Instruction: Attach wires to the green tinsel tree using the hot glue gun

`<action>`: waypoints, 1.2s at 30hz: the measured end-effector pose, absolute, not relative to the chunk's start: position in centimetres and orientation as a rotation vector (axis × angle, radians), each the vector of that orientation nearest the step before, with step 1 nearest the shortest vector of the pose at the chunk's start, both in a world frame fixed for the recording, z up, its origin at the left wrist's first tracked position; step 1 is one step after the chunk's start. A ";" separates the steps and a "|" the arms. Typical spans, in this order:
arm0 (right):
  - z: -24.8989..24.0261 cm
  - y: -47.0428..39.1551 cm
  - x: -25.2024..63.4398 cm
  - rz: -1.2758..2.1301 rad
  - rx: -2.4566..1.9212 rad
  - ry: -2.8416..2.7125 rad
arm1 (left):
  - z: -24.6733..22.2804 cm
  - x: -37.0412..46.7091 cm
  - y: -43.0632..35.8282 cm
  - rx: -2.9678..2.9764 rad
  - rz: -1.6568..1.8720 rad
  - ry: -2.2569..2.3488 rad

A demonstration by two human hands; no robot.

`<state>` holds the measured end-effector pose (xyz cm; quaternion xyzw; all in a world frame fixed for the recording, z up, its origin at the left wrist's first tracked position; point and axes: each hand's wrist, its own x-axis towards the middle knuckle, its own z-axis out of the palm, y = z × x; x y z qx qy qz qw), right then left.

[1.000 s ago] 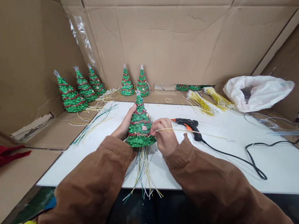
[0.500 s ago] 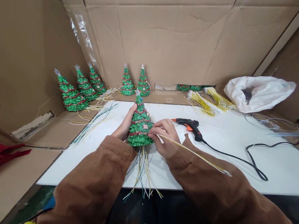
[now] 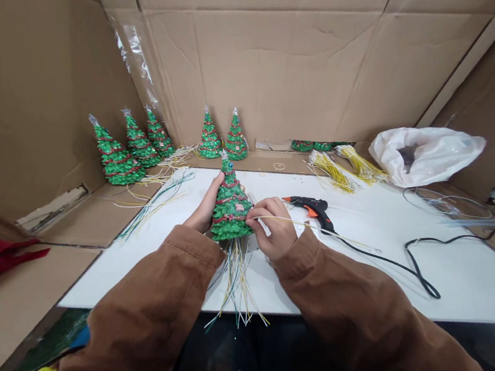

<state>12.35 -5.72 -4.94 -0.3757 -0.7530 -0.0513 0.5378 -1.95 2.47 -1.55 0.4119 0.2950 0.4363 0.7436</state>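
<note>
My left hand (image 3: 206, 209) is wrapped round the left side of a small green Christmas tree (image 3: 231, 205), which has red garlands and a star on top. Several white, yellow and green wires (image 3: 239, 281) hang from under its base. Pinched in the fingers of my right hand (image 3: 274, 227) is a thin yellow-white wire (image 3: 324, 228), held against the lower right side of the tree. Its loose end trails to the right above my sleeve. Where the wire meets the tree, my fingertips hide it.
A glue gun (image 3: 315, 207) lies on the white board (image 3: 374, 278), its black cord running right. Behind stand several finished-looking trees (image 3: 117, 158), with yellow wire bundles (image 3: 335, 169) and a white plastic bag (image 3: 432, 155) at right. Cardboard walls (image 3: 283, 68) enclose the surface.
The wire in my right hand has swung up and away from my sleeve, toward the glue gun's cord. Both hands stay at the tree, with almost no other movement.
</note>
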 end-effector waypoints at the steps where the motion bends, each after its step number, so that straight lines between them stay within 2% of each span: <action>1: -4.9 -5.7 12.4 -0.103 -0.881 -1.803 | -1.6 -2.0 2.5 0.904 0.954 0.645; 18: -5.1 -6.1 11.9 0.201 -0.954 -1.855 | -1.4 -1.6 1.6 0.872 0.905 0.671; 26: -5.5 -5.8 11.9 0.219 -1.033 -1.846 | -1.6 -1.8 2.0 0.823 0.930 0.666; 36: -5.5 -5.2 12.1 0.347 -1.105 -1.522 | -3.3 -2.3 3.6 0.592 1.028 0.662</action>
